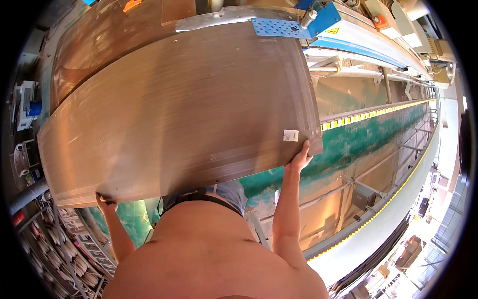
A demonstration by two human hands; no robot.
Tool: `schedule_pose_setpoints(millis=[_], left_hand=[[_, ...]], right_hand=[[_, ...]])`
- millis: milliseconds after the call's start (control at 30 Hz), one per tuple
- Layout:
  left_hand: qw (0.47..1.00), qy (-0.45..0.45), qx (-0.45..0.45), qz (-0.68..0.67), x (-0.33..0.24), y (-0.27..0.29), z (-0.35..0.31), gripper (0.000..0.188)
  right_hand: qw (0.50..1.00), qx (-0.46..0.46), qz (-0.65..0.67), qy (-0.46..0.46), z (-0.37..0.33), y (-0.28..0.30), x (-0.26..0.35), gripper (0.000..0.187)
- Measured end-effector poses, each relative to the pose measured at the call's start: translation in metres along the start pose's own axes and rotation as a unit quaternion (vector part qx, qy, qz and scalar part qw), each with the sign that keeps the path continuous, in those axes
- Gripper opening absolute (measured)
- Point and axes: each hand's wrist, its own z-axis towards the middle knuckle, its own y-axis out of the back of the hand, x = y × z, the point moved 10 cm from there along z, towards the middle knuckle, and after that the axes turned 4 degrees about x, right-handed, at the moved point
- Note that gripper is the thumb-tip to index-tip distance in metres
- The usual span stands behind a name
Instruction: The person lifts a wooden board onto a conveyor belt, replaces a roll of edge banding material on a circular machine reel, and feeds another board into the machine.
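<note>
A large brown panel point(189, 109) spans most of the head view in front of me, its near edge at my waist. My left hand point(106, 203) grips that edge near the panel's left corner; the fingers are partly hidden by the board. Near the right corner, my right hand point(299, 158) holds the panel from below, with the thumb up against its side edge. A small white label point(291, 135) sticks to the top close to my right hand. At the far right corner, a blue perforated plate point(280, 28) overlaps the board.
Behind the panel lies another brown sheet point(94, 55). A long machine beam point(368, 47) runs off to the right, beside a yellow-and-white toothed strip point(378, 112). Green floor point(343, 144) shows between metal rails. Stacked strips point(62, 249) fill a rack at lower left.
</note>
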Motion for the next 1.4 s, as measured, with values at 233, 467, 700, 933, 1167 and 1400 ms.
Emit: schedule_pose_setpoints(millis=[233,467,700,933,1167,1400], left_hand=[[1.0,-0.002,0.006,-0.002,0.002,-0.007,-0.005,0.036],[1.0,-0.026,-0.018,0.002,0.025,-0.029,-0.062,0.042],[1.0,-0.007,0.002,0.006,0.069,-0.048,-0.077,0.044],[0.997,0.041,0.061,0.0,0.126,-0.088,-0.132,0.05],[0.965,0.111,0.238,0.005,0.193,-0.115,-0.171,0.044],[0.911,0.141,0.352,0.163,0.179,-0.1,-0.185,0.06]], right_hand=[[1.0,-0.026,0.002,0.005,-0.009,-0.006,0.017,0.053],[0.999,-0.002,0.0,0.034,0.021,0.0,0.033,0.05],[0.998,-0.001,0.013,0.061,0.086,0.016,0.048,0.048],[0.993,0.009,0.0,0.114,0.156,0.025,0.067,0.05],[0.999,-0.003,-0.035,0.002,0.154,0.02,0.066,0.055],[0.999,0.015,-0.006,0.047,0.003,-0.014,-0.005,0.06]])
